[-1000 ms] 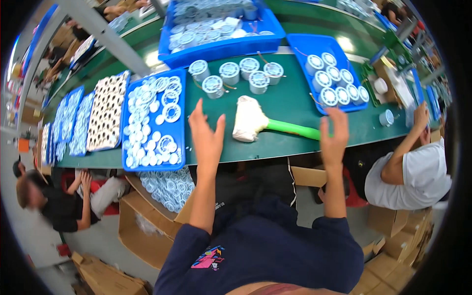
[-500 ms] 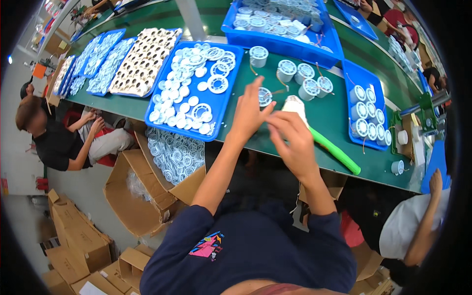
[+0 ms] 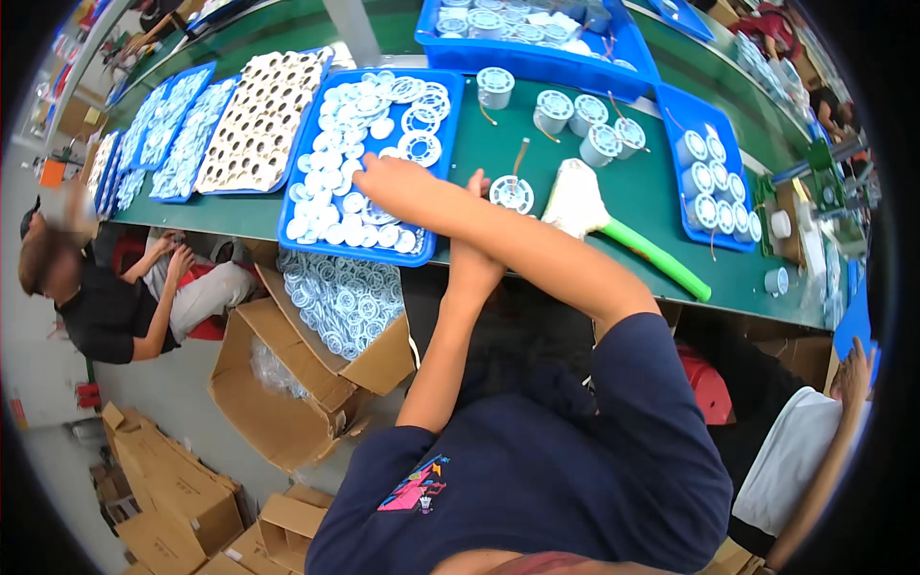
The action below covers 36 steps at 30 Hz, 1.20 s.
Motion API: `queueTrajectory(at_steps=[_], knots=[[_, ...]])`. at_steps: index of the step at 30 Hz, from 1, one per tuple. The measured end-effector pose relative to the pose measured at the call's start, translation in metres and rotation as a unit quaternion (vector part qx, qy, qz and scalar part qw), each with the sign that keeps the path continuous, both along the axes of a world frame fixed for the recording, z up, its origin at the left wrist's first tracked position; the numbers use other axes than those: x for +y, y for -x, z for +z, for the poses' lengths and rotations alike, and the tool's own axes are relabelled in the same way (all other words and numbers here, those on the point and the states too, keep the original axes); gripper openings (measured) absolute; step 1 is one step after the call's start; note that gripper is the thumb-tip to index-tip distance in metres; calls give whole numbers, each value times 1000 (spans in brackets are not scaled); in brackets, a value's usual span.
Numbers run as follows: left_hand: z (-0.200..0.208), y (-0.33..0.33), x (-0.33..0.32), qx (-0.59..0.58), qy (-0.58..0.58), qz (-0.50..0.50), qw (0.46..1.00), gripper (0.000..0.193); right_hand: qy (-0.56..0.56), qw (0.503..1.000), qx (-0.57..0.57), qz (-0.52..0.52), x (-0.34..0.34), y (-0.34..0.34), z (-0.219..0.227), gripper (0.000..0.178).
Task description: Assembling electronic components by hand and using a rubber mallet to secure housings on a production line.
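Observation:
My right arm crosses over my left, and my right hand [image 3: 395, 184] is down at the blue tray [image 3: 443, 182] of small white discs [image 3: 335, 182] and larger slotted rings [image 3: 419, 147]. Its fingers are drawn together among the discs; whatever they pinch is hidden. Most of my left hand [image 3: 476, 182] lies behind the right forearm, with only fingertips showing beside a round, light-blue slotted part [image 3: 512, 195] with a wire standing up from it. Right of that part lies a hammer with a green handle [image 3: 661, 259] and a white-wrapped head [image 3: 576, 199].
Several grey wired cylinders [image 3: 554, 110] stand behind the hammer. More fill a blue tray [image 3: 743, 240] at right and a large blue bin [image 3: 537, 60] at the back. An egg-carton-like tray [image 3: 259, 125] sits left. Below the table edge, an open carton [image 3: 383, 364] holds rings. People sit on both sides.
My right hand has swung left from beside the hammer head to the disc tray, crossing over my left arm. My left hand has dropped lower beside the slotted part. The view has shifted slightly.

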<state>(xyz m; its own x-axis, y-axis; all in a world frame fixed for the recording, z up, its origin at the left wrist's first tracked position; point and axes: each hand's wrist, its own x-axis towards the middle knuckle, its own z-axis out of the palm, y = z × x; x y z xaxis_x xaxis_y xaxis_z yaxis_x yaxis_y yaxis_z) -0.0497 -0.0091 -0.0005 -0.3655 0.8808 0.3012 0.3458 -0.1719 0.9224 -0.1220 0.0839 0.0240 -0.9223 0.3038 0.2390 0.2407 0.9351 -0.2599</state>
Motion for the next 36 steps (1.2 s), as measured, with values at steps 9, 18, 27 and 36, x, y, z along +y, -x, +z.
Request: queueTrajectory(at_steps=[9, 18, 27, 36], knots=[[-7, 14, 4, 87, -42, -88, 991, 65, 177, 919, 321, -146, -1, -133, 66, 18], [16, 26, 15, 218, -82, -95, 968, 62, 398, 804, 328, -297, -36, -254, 43, 21], [18, 21, 23, 121, -56, -146, 980, 62, 340, 863, 266, -261, -23, -219, 48, 20], [22, 18, 17, 22, 48, -148, 988, 73, 290, 891, 188, -294, -16, -218, 47, 20]])
